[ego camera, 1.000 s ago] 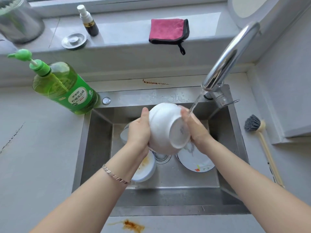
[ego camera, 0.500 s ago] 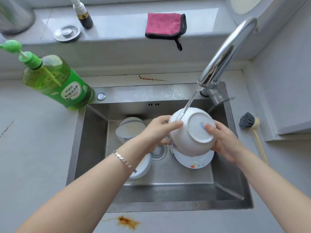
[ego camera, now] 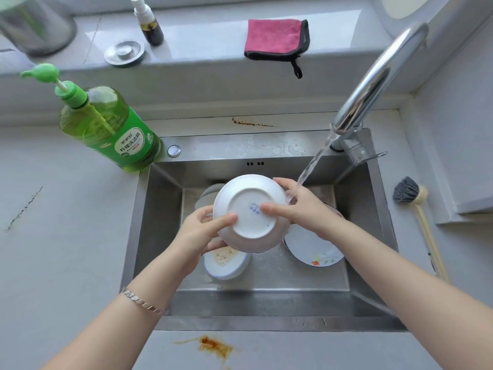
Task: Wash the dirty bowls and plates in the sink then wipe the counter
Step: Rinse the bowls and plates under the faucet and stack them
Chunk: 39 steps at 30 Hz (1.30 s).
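Observation:
Both hands hold a white bowl (ego camera: 246,222) upside down over the steel sink (ego camera: 266,300), its base with a small blue mark facing me. My left hand (ego camera: 198,232) grips its left rim, thumb on the base. My right hand (ego camera: 298,204) grips the right rim, thumb on the base, and the tap's water stream (ego camera: 312,166) falls on its fingers. Below lie a dirty bowl (ego camera: 226,263) with orange residue, a flower-patterned plate (ego camera: 312,249) and another bowl (ego camera: 208,194), mostly hidden.
A chrome faucet (ego camera: 373,81) arches over from the right. Green dish soap bottle (ego camera: 106,126) stands at the sink's left corner. A pink cloth (ego camera: 274,37), spray bottle (ego camera: 148,21) and strainer lid (ego camera: 124,53) sit on the ledge. Dish brush (ego camera: 416,206) lies right. Orange stains (ego camera: 213,345) mark the counter.
The bowl has turned and moved left so its base faces me. The water now lands on my right hand instead of on the bowl.

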{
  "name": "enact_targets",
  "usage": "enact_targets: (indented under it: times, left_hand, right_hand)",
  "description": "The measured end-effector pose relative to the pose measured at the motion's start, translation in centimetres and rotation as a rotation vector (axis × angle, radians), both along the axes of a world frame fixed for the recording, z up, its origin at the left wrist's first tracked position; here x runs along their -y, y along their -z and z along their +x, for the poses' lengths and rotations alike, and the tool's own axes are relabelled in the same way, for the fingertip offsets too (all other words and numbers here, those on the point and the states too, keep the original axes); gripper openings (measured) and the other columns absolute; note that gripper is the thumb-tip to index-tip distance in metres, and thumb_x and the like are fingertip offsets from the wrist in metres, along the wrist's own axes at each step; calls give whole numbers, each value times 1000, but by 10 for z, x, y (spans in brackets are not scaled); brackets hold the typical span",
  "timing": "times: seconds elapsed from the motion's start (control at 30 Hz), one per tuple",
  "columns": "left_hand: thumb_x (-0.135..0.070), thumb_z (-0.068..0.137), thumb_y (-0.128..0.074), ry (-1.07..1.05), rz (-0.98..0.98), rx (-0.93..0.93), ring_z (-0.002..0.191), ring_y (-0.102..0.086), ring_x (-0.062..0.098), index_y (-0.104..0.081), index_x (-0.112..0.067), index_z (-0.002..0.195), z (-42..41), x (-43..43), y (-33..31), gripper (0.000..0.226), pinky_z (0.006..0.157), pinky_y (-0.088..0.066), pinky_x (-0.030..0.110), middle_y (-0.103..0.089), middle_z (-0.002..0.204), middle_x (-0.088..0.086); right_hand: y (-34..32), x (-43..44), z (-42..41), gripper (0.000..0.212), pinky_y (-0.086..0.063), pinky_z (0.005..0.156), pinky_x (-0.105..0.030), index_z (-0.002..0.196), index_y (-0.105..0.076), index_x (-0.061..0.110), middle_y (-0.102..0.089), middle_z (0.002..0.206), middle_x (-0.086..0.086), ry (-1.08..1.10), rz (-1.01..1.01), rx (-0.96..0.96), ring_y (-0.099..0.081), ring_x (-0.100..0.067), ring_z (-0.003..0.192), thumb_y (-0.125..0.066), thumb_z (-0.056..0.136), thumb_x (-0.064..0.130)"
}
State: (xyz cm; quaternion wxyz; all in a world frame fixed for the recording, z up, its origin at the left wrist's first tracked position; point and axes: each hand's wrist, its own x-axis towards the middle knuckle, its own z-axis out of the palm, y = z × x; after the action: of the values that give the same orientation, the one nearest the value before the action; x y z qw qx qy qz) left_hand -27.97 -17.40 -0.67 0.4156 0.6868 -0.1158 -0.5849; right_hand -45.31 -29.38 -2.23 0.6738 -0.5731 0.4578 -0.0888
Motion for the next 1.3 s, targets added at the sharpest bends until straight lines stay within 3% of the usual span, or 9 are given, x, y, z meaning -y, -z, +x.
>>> enact_targets:
  times: [0.37,0.53,0.63,0.73,0.83,0.97,1.1,1.2,1.3]
  left_hand:
    - [-20,70,-80,147,0,-8,85,-67,18,-62,-22,101,-47,44,7,35,78,-55,37,-69,102,3]
    - [-23,60,-79,315,-61,-28,94,-67,19,-64,-27,109,-61,49,5,51,82,-56,33,-69,106,3]
    - [-16,59,-81,424,-108,-13,102,-66,14,-60,-29,117,-53,38,5,63,82,-56,27,-66,115,0]
    - [11,70,-73,447,-138,56,92,-67,6,-54,-29,120,-42,21,6,67,72,-53,18,-64,113,-7]
    - [12,78,-64,363,-82,162,98,-65,14,-53,-26,120,-28,1,11,58,79,-52,20,-62,115,2]
    - [0,85,-62,253,71,353,89,-61,15,-59,-19,111,-7,-26,18,32,74,-49,24,-66,104,4]
    - [-3,87,-56,208,140,394,84,-64,16,-60,-23,91,3,-45,19,21,74,-49,28,-68,92,1]
    - [-5,89,-55,229,160,374,81,-64,13,-59,-23,88,1,-50,20,19,74,-48,28,-67,96,7]
    - [-7,90,-54,265,178,339,82,-64,13,-59,-22,89,-4,-53,21,16,79,-49,31,-67,97,8]
  right_hand:
    - [-8,13,-70,30,-55,81,-38,106,-63,16,-70,98,-2,138,166,13,-66,-16,90,-61,83,34]
    - [-5,14,-114,19,-54,55,-24,88,-67,13,-62,72,0,332,416,181,-60,-13,64,-59,84,30]
    - [-4,6,-121,64,-54,59,-24,96,-69,11,-68,78,-1,235,423,266,-64,-10,66,-89,45,43]
    - [-8,-8,-106,45,-52,66,-18,88,-70,10,-71,79,3,119,204,293,-64,-5,70,-90,52,28]
    - [-8,-30,-75,14,-42,66,-6,88,-68,-1,-66,73,5,-37,-290,112,-57,8,65,-73,75,-1]
    - [23,-50,-67,9,-31,70,-17,74,-67,11,-60,62,3,-325,-1142,-89,-47,-9,63,-67,77,19]
    - [29,-62,-75,15,-37,71,-26,72,-68,11,-64,65,2,-353,-1393,-136,-55,-19,59,-60,82,19]
    - [27,-68,-78,10,-38,73,-23,75,-70,11,-65,67,4,-358,-1309,-119,-54,-12,65,-65,79,19]
    - [16,-73,-76,12,-39,72,-11,86,-71,9,-63,70,14,-102,-727,-24,-54,6,69,-73,74,9]
